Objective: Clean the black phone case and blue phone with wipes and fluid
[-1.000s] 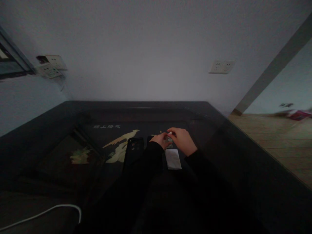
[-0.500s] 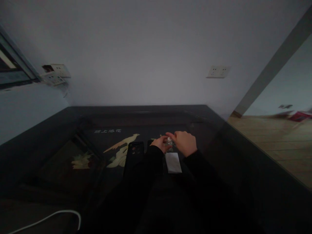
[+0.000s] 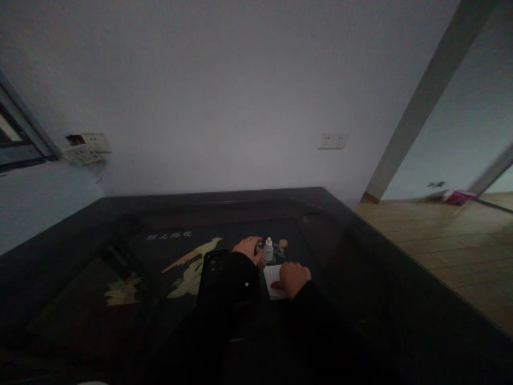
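A small clear bottle with a narrow white top (image 3: 268, 250) stands upright on the dark table. My left hand (image 3: 248, 249) is just left of it, thumb and fingers apart and curved, with a slight gap to the bottle. My right hand (image 3: 295, 278) is closed over the right part of a flat white sheet, cloth or paper (image 3: 273, 275), its thumb lying on the sheet. The curled fingertips are hidden. A black phone or phone case with a camera block (image 3: 212, 267) lies left of my left sleeve, which covers part of it.
The glossy dark table (image 3: 340, 256) carries a bird-and-flower picture (image 3: 196, 267). Behind it rises a pale wall with a socket plate (image 3: 333, 141); more sockets (image 3: 86, 148) are at the left corner. A pink box (image 3: 459, 198) sits on the wooden floor at the far right.
My left hand has let go of the bottle and shifted slightly left. My right hand has left the bottle's top and come down onto the white sheet. The camera view has tilted up.
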### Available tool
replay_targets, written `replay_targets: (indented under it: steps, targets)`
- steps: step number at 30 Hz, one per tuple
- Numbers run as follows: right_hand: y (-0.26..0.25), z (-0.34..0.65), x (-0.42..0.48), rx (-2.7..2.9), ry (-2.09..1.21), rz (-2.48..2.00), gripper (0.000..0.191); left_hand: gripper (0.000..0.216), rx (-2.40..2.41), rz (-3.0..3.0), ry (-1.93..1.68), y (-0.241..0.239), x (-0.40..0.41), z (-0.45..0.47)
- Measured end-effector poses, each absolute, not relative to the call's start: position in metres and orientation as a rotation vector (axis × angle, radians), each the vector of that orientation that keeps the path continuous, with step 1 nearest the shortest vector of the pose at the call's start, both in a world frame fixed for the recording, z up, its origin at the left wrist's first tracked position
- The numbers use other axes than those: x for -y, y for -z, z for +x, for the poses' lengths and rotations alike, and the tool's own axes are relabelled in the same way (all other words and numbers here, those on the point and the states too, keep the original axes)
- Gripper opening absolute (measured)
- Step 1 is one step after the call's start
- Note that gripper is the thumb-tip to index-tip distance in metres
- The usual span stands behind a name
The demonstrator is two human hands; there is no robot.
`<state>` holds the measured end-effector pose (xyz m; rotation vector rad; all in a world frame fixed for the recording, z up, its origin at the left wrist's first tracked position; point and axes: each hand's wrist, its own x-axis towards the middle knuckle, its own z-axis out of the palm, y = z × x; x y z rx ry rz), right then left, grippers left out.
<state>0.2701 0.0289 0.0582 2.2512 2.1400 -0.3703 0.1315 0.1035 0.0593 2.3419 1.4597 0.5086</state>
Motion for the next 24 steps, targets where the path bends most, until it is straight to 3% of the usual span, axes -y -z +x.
replay_targets:
  steps: [11,19,24]
  targets:
    - [-0.038,0.295,-0.027,-2.333,0.931,2.248,0.030,0.030,-1.503,2.275,-0.811,-0.054,-0.042,0.045]
    - [-0.053,0.289,0.001,-2.556,1.824,2.070,0.015,0.033,-1.210,1.987,-1.107,-0.051,-0.004,0.092]
    - [-0.049,0.288,0.018,-2.433,2.338,1.974,0.017,0.023,-1.096,1.492,-0.981,-0.039,0.006,0.103]
